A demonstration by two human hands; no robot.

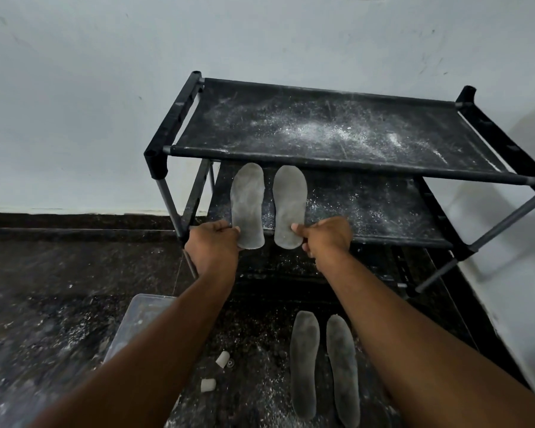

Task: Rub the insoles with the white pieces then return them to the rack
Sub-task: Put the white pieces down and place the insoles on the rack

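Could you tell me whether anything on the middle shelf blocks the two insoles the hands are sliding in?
Nothing visible does. The left hand and right hand each pinch a pale insole by its near end, lying on the middle shelf, which carries only white powder. The top shelf overhangs their far tips.

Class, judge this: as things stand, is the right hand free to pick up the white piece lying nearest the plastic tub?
Probably not: the right hand grips an insole, and the white piece lies across, under the left arm.

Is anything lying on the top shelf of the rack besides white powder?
No: the top shelf shows only scattered white powder, while both held insoles lie on the shelf below it.
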